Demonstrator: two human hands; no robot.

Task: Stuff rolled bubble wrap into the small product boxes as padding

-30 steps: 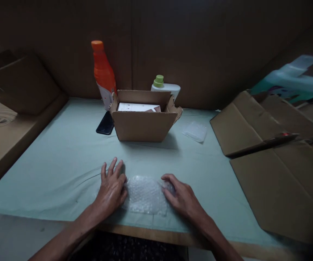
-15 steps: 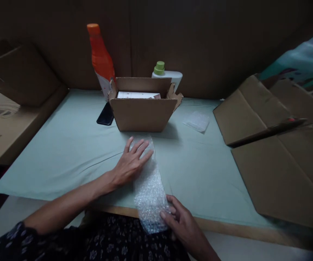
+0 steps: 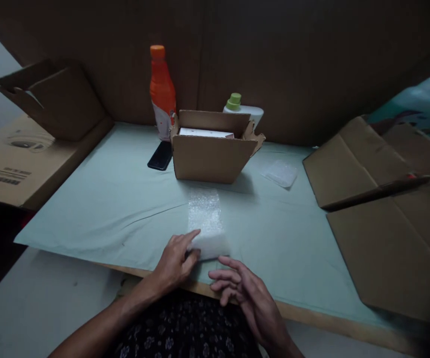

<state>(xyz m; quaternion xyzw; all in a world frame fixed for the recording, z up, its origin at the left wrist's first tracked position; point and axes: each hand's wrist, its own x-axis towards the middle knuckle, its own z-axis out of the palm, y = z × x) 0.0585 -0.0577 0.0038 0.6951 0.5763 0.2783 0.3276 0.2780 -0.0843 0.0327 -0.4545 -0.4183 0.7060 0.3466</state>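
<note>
Left grip pinches the bubble wrap; right grip released. Open carton and phone stand beyond.

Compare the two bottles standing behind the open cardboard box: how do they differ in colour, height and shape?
The orange bottle is tall and slim with an orange cap; the white bottle is much shorter, with a green cap. The orange bottle stands left of the open cardboard box and shows most of its body; the white bottle is largely hidden behind the box's right rear. Both stand upright against the brown back wall.
</note>
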